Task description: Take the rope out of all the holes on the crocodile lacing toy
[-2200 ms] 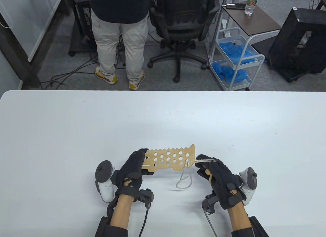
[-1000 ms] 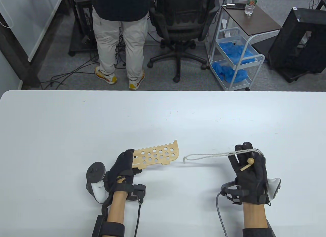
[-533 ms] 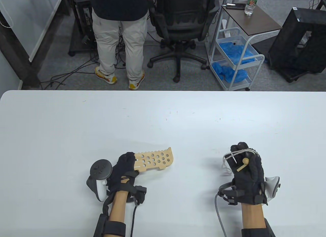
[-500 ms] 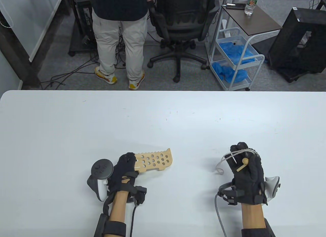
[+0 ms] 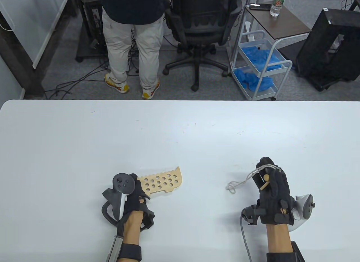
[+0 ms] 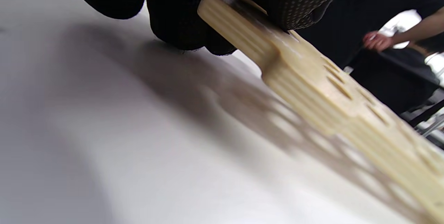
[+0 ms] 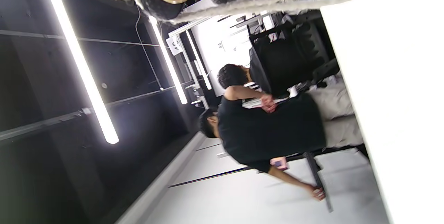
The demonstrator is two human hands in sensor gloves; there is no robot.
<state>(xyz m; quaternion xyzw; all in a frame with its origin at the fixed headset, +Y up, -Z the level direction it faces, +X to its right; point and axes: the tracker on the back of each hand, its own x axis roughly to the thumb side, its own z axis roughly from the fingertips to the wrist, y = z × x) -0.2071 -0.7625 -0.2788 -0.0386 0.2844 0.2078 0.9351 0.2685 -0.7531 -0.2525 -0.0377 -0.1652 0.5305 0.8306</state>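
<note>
Since the earlier frame, rope [image 5: 239, 184] hangs clear of every hole; right hand [image 5: 270, 188] grips it aside, while left hand [image 5: 134, 195] clamps crocodile board [image 5: 162, 182] near the tabletop [image 5: 180, 127].

Both hands wear black knit gloves with a dotted grip texture on the fingers [image 6: 301, 5]. The left hand [image 5: 135, 197] carries a dark grey tracker [image 5: 121, 188] with a round buttoned face; the right hand [image 5: 271, 194] carries a white one [image 5: 302, 210]. Black camera modules sit at each wrist, the right one trailing a grey cable [image 5: 244, 239]. Dark forearm bands show at the bottom edge.
</note>
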